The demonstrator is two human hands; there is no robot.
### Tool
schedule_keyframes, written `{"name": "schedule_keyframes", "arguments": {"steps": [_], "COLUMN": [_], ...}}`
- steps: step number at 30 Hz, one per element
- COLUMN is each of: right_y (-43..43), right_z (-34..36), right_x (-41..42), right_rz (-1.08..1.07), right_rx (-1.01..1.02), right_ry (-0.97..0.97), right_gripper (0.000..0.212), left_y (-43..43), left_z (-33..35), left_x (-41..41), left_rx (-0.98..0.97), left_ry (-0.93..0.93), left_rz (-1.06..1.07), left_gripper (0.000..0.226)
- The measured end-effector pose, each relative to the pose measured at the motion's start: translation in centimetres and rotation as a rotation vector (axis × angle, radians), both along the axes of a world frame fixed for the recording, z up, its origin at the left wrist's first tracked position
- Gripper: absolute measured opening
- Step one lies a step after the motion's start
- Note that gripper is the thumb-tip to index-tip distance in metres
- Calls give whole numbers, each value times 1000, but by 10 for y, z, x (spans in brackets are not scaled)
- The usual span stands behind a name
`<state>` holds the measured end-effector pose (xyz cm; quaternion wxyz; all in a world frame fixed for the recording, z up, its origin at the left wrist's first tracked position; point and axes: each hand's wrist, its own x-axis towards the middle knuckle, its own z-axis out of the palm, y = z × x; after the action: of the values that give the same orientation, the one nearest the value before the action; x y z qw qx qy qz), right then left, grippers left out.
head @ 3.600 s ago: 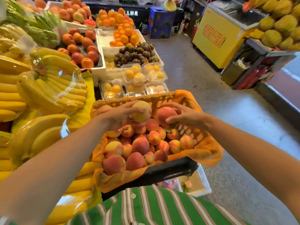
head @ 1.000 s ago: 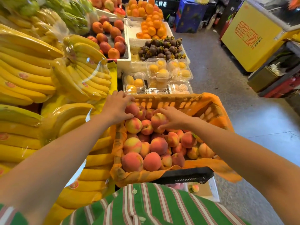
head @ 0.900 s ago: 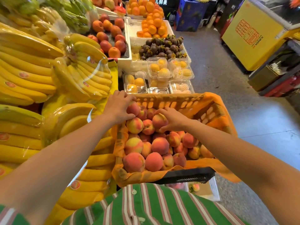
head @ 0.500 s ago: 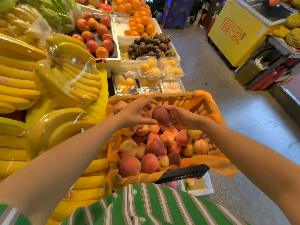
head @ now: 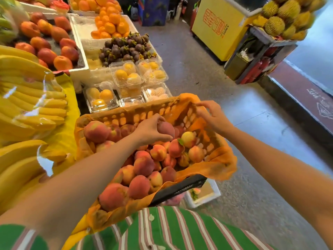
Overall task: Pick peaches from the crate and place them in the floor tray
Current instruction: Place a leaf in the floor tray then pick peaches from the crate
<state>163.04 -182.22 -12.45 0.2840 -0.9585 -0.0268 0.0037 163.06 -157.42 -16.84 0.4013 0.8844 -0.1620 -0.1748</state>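
Holding the peach (head: 166, 129) now, left hand (head: 150, 131); right hand (head: 214, 118) freed.

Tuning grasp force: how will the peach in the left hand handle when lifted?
Probably firm but bruisable: the left hand curls thumb and fingers round the peach, no pinch. It is round, so it will likely roll if set down loose. The other peaches lie heaped in the crate, so lifting it may shift some.
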Motion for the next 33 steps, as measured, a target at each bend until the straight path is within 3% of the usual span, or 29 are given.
{"name": "schedule_keyframes", "arguments": {"steps": [2,6,10,16,27,29,33], "right_y": [-18,-25,-27,-38,-39,-36,-11], "right_z": [-7,-31,-44,-54,-54,-51,-42], "right_x": [-8,-28,-27,-27,-28,-26,-10], "right_rz": [-20,-62,-114,-96,-64,-75,6], "right_rx": [-32,263,399,374,352,236,102], "right_ry": [109,389,372,331,312,213,-176], "right_gripper": [48,54,56,57,60,58,53], "left_y": [-19,-59,-86,-109,-93,-80,-33], "left_z": [-7,-24,-47,-67,-54,-40,-6], "left_x": [7,23,41,55,48,42,32], "left_rx": [54,96,142,128,86,54,90], "left_ry": [-2,40,92,83,9,-36,-201], "left_rz": [17,60,115,216,28,-27,-94], "left_gripper": [78,76,75,70,38,28,14]}}
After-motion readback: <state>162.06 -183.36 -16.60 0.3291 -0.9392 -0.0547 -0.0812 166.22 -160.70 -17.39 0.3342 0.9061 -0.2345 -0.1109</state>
